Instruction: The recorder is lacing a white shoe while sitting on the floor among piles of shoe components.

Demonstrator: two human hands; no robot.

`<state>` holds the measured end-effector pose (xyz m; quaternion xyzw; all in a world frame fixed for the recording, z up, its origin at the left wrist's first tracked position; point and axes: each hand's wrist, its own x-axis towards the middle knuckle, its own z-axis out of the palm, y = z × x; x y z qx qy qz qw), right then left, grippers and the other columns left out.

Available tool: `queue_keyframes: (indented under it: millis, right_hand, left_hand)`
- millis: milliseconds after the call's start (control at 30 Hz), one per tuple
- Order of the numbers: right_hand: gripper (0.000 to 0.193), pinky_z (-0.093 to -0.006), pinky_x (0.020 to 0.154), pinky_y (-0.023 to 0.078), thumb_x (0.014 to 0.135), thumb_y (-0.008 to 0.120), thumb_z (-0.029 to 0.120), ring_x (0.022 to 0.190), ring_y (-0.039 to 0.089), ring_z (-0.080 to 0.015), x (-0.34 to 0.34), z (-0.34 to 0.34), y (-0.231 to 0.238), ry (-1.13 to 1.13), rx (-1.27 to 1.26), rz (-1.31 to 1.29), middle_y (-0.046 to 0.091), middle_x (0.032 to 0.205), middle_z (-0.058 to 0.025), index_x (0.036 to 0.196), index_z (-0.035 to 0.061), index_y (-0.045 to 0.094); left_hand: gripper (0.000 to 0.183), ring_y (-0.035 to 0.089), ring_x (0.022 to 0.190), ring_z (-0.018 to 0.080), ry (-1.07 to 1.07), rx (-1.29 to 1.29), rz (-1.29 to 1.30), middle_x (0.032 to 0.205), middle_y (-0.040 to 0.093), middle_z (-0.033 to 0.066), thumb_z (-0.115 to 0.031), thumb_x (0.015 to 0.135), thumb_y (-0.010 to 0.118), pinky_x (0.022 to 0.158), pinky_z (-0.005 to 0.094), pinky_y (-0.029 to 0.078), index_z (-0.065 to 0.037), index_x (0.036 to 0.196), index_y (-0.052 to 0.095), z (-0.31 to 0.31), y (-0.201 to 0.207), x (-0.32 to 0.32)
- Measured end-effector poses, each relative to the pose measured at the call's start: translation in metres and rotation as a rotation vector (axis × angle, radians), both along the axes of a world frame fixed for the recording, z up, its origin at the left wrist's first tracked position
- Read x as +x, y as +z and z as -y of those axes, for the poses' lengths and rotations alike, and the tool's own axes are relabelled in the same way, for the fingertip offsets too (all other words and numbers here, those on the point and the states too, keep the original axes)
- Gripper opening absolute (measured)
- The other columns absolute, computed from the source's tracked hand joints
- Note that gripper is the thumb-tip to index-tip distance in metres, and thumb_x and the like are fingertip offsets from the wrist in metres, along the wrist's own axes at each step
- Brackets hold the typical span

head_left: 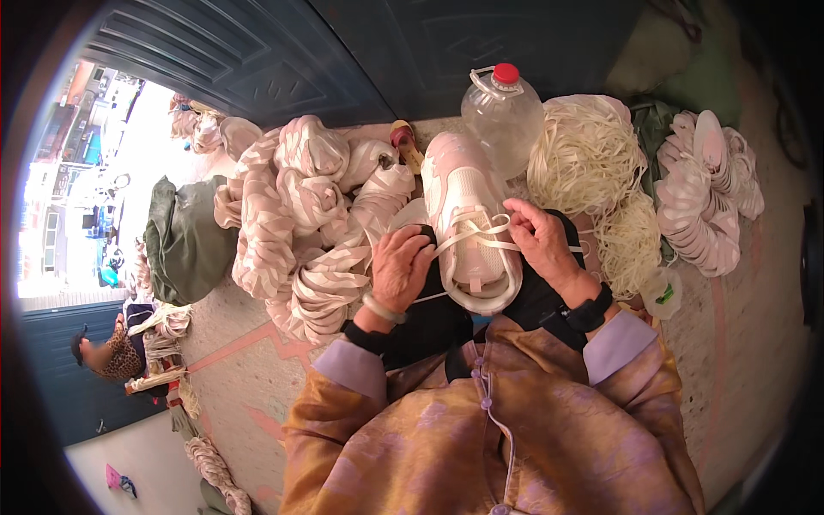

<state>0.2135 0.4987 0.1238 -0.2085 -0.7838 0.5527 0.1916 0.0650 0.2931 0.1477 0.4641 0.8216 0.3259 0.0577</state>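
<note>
Lying between left hand (399,268) and right hand (547,246): white shoe (463,196); each pinches lace (474,229).

The speckled floor (223,390) carries pale fabric coils (262,227), a green sack (184,257) and a red-capped jug (500,124).

your jacket (395,429) of satin-like, softly glossy cloth, your matt fabric cuffs (352,373), the sneaker (464,184) of textured mesh and smooth panels, flat cloth-like laces (476,229), a clear glossy plastic jug (493,120), rough speckled floor (232,378)
</note>
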Motion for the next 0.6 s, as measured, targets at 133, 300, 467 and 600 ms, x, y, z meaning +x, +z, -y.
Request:
queue_keyframes:
  millis: [133, 300, 467, 600]
  right_hand:
    - [0.020, -0.0294, 0.068, 0.049, 0.079, 0.055, 0.003, 0.073, 0.060, -0.0209, -0.009, 0.003, 0.011, 0.022, 0.063, -0.083, 0.060, 0.087, -0.0095, 0.097, 0.0021, 0.062]
    - [0.009, -0.0238, 0.075, 0.044, 0.079, 0.054, 0.000, 0.078, 0.053, -0.0113, -0.008, -0.011, 0.011, 0.163, -0.172, -0.171, 0.058, 0.096, -0.0049, 0.087, 0.0004, 0.058]
    - [0.020, -0.0252, 0.060, 0.045, 0.079, 0.062, 0.017, 0.060, 0.053, -0.0129, -0.009, -0.021, 0.006, 0.070, -0.656, 0.054, 0.059, 0.068, -0.0071, 0.073, -0.0020, 0.057]
    - [0.027, -0.0280, 0.056, 0.044, 0.080, 0.067, 0.023, 0.057, 0.053, -0.0137, -0.014, -0.017, 0.011, 0.120, -0.184, 0.134, 0.059, 0.067, -0.0080, 0.072, -0.0019, 0.058]
  left_hand:
    - [0.020, 0.054, 0.101, 0.0296, -0.039, -0.040, -0.007, 0.105, 0.061, 0.0111, -0.024, 0.083, 0.063, 0.087, 0.0401, 0.038, -0.005, 0.088, 0.064, -0.014, -0.004, 0.007]
    - [0.016, 0.055, 0.100, 0.0298, -0.056, -0.005, 0.044, 0.105, 0.061, 0.0106, -0.021, 0.081, 0.065, 0.087, 0.0397, 0.037, -0.006, 0.085, 0.061, -0.014, -0.004, 0.006]
    - [0.015, 0.056, 0.096, 0.0284, -0.084, 0.036, 0.064, 0.101, 0.061, 0.0096, -0.018, 0.081, 0.065, 0.085, 0.0386, 0.038, -0.006, 0.080, 0.057, -0.016, -0.003, 0.006]
    - [0.011, 0.058, 0.078, 0.0284, -0.083, 0.048, 0.146, 0.084, 0.059, 0.0099, -0.010, 0.079, 0.064, 0.070, 0.0361, 0.043, -0.005, 0.077, 0.054, -0.019, 0.001, 0.008]
